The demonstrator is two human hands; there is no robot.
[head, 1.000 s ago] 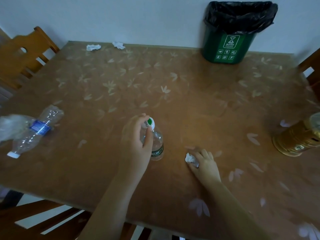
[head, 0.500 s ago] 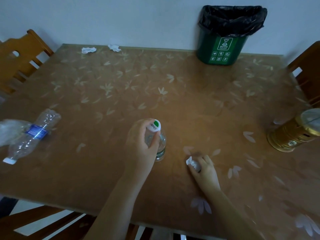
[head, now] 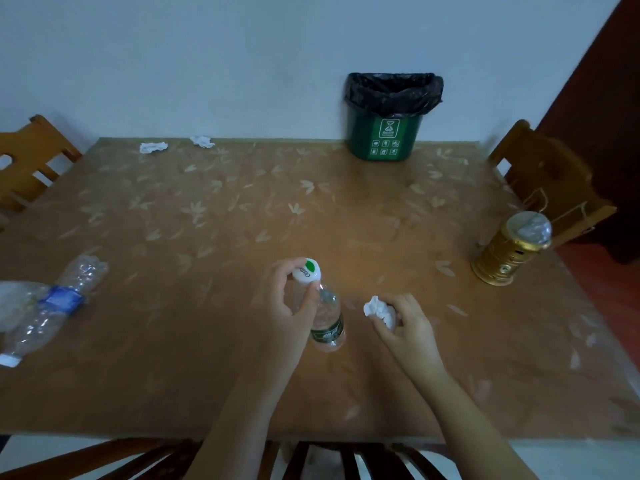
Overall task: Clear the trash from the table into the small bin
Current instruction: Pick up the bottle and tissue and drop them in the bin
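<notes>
My left hand [head: 289, 306] grips a small clear water bottle [head: 329, 323] with a white and green cap near the table's front middle; the bottle stands upright. Just to its right, my right hand [head: 407, 329] holds a crumpled white tissue [head: 379, 310] lifted slightly off the table. The small green bin [head: 386, 140] with a black liner stands at the far edge, right of centre. A crushed clear bottle [head: 52, 308] with a blue label lies at the left edge. Two white tissue wads [head: 153, 147] [head: 202, 141] lie at the far left.
A gold lantern-like canister [head: 509, 252] stands at the right side of the brown flower-patterned table [head: 225, 220]. Wooden chairs stand at the left [head: 27, 161], right [head: 550, 178] and front. A clear plastic bag [head: 14, 299] lies by the crushed bottle.
My right hand closed on the tissue and raised it off the table. My left hand kept its hold on the bottle. The view tilted up, showing more wall.
</notes>
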